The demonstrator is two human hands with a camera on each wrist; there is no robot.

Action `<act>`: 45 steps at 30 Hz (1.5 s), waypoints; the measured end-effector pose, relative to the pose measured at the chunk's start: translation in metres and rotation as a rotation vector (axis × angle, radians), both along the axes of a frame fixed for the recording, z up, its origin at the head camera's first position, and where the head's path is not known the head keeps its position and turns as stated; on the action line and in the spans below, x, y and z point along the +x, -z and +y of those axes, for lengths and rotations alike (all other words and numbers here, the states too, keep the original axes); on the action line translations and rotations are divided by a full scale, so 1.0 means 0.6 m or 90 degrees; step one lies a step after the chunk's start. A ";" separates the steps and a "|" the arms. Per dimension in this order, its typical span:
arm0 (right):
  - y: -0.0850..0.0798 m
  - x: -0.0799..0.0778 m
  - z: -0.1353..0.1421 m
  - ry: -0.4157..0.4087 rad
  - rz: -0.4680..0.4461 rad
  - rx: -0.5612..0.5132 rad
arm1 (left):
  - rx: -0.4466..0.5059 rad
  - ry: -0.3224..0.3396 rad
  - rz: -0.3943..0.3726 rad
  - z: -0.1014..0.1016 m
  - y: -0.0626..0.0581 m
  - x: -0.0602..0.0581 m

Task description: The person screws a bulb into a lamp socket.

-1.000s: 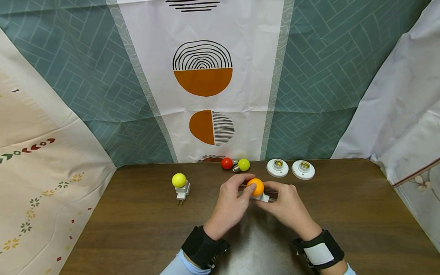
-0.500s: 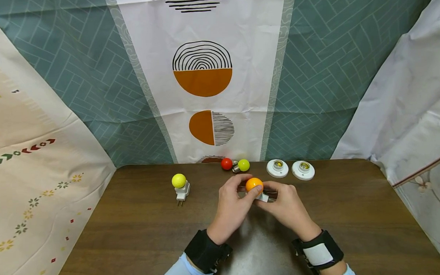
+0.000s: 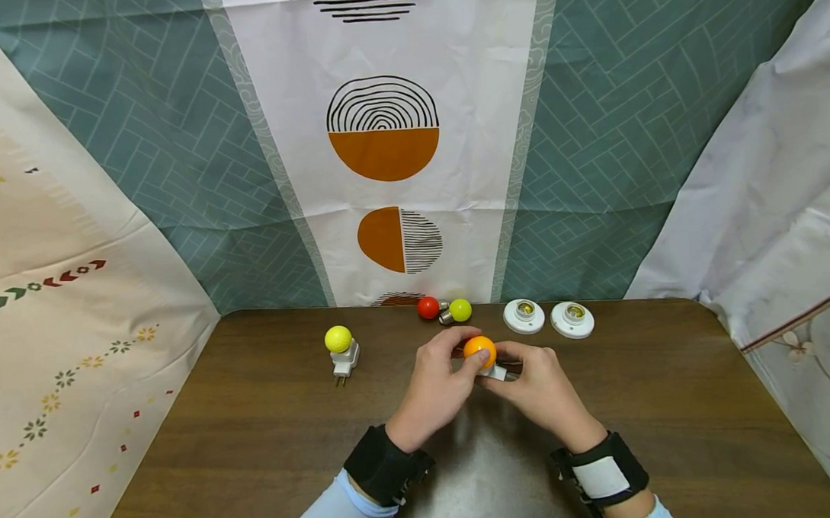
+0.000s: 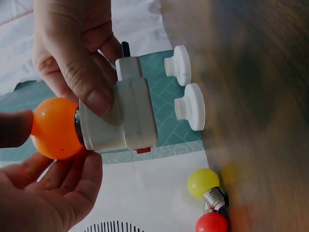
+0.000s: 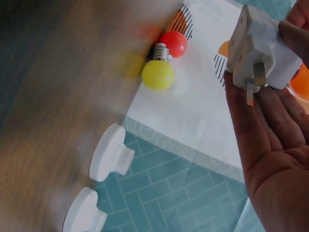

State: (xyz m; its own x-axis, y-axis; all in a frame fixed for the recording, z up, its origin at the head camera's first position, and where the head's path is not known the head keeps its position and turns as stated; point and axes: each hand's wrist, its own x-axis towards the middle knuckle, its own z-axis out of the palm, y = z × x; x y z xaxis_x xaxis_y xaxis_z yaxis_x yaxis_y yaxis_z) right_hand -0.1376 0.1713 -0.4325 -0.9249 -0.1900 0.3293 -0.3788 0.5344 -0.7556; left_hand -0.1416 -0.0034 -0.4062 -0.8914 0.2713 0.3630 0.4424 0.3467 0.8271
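An orange light bulb [image 4: 55, 128] sits in the mouth of a white plug-in lamp socket [image 4: 116, 113], a sliver of its metal base showing at the joint. My left hand [image 3: 436, 380] pinches the bulb between thumb and fingers. The socket is gripped by my right hand [image 3: 539, 384], its thumb pressed along the side in the left wrist view. Two flat metal prongs [image 5: 259, 75] stick out of the socket in the right wrist view. A small red switch [image 4: 144, 150] shows on the socket's edge.
A yellow bulb [image 3: 338, 339] in another white plug-in socket [image 3: 345, 360] stands to the left. At the back edge of the wooden table [image 3: 257, 447] lie a red bulb [image 3: 427, 307] and a yellow-green bulb [image 3: 461, 310]. Two round white lamp holders [image 3: 524, 316] are right of them.
My left fingers and thumb have shifted slightly around the orange bulb, which has moved a touch to the left. My right hand keeps the socket in nearly the same place.
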 end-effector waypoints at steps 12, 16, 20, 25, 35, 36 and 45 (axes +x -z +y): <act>0.000 -0.001 0.002 0.012 0.003 -0.003 | -0.013 -0.002 -0.001 -0.003 -0.001 0.001; 0.000 -0.001 0.002 0.028 0.019 0.005 | 0.005 -0.062 0.001 0.001 0.003 0.006; 0.000 0.001 0.002 0.037 0.024 0.012 | -0.001 -0.091 -0.007 0.003 0.006 0.009; 0.001 0.002 -0.001 0.031 0.020 0.009 | -0.008 -0.095 -0.012 0.005 0.007 0.010; 0.001 0.002 -0.002 0.011 0.003 -0.001 | -0.034 -0.058 0.001 0.004 0.004 0.006; 0.000 0.002 -0.002 0.010 0.003 -0.001 | -0.039 -0.050 0.002 0.003 0.004 0.005; -0.001 -0.001 -0.003 -0.004 0.014 -0.011 | -0.050 0.040 -0.028 -0.007 -0.002 -0.003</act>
